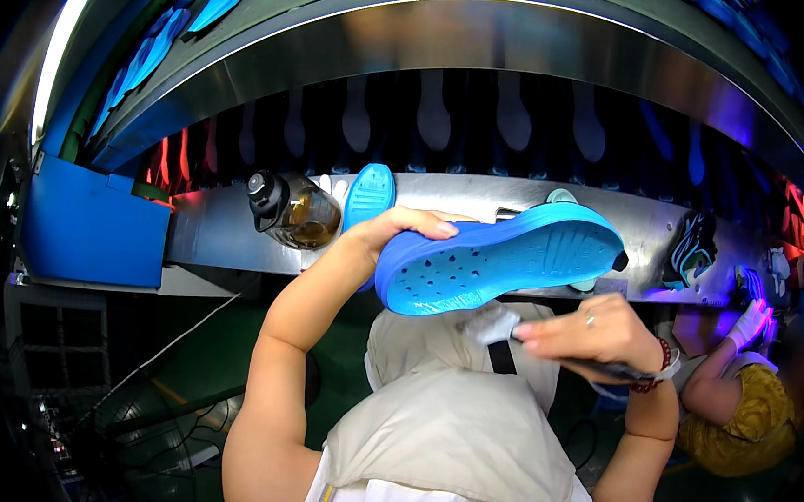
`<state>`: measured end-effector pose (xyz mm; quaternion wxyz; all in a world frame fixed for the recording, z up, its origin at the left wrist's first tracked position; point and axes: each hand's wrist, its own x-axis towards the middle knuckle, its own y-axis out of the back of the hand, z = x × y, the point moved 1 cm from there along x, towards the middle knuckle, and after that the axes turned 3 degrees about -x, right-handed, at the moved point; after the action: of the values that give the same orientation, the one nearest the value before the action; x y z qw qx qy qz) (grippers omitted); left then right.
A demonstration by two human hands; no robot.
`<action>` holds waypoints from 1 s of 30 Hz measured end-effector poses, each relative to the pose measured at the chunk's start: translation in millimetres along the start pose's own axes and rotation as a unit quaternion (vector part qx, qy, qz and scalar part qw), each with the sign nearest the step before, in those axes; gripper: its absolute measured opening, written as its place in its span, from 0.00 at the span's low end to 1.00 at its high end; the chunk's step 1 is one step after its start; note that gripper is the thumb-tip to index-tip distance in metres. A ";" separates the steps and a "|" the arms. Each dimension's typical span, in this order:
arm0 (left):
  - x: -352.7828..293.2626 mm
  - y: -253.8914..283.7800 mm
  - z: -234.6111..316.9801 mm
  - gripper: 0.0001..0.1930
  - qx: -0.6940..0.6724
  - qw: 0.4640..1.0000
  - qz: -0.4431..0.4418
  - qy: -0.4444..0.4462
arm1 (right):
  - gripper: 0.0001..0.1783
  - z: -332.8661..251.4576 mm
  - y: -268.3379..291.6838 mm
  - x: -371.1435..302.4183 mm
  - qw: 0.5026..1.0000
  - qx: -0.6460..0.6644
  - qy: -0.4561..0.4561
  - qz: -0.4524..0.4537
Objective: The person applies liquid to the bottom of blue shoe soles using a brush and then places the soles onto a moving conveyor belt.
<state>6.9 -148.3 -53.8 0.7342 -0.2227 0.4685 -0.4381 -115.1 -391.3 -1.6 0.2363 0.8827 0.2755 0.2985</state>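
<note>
My left hand (408,228) grips a blue shoe sole (523,255) by one end, thumb over its rim. The sole is tilted so its hollow, lighter blue side faces me, with small holes near the held end and a black spot at the far tip. In my right hand (601,332) is a brush (492,326) with a pale, motion-blurred head, just below the sole's lower edge; whether it touches cannot be told. Behind my left hand, another light blue sole (370,197) lies on the metal bench (212,228).
A dark-lidded bottle of brown liquid (309,215) lies tilted on the bench at left. A black and blue shoe upper (691,253) rests at right. Beyond the bench is a curved conveyor (492,33) with soles hanging beneath. A co-worker in yellow (759,407) sits at right.
</note>
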 end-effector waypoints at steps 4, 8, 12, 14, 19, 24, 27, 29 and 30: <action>-4.2 -9.9 12.9 0.31 0.057 0.997 -0.002 -0.042 | 0.13 20.3 -12.1 -5.2 0.998 -0.019 -0.035 0.046; -10.3 15.2 6.7 0.30 -0.038 0.997 0.059 -0.028 | 0.15 11.4 -3.8 -8.8 0.999 -0.045 -0.027 0.002; -16.9 17.9 9.9 0.28 -0.050 0.994 0.088 -0.034 | 0.15 38.4 -7.3 -8.3 0.990 -0.010 -0.049 0.134; -19.5 20.4 13.6 0.27 -0.023 0.993 0.078 -0.089 | 0.15 29.0 -14.3 -8.3 0.995 -0.019 -0.058 0.078; -2.1 44.5 8.8 0.29 -0.170 0.962 -0.081 -0.198 | 0.12 10.8 -4.9 -4.6 0.990 0.050 -0.018 0.129; 64.7 13.5 -12.4 0.43 -0.157 0.941 -0.101 -0.282 | 0.11 58.6 -28.1 3.2 0.933 0.109 -0.188 0.287; 77.8 10.6 -28.9 0.47 -0.206 0.944 -0.060 -0.251 | 0.09 81.0 -29.6 9.2 0.918 0.129 -0.217 0.305; 80.5 8.6 -31.2 0.46 -0.209 0.944 -0.021 -0.253 | 0.09 80.2 -34.1 19.1 0.935 0.057 -0.181 0.299; 81.4 8.3 -31.9 0.45 -0.211 0.944 -0.002 -0.254 | 0.08 72.9 -39.6 21.3 0.952 0.001 -0.130 0.276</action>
<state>-3.3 -210.7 -114.8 0.7641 -0.4772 0.3477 -0.2596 -66.5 -367.2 -67.9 0.1777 0.9556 -0.0115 0.2349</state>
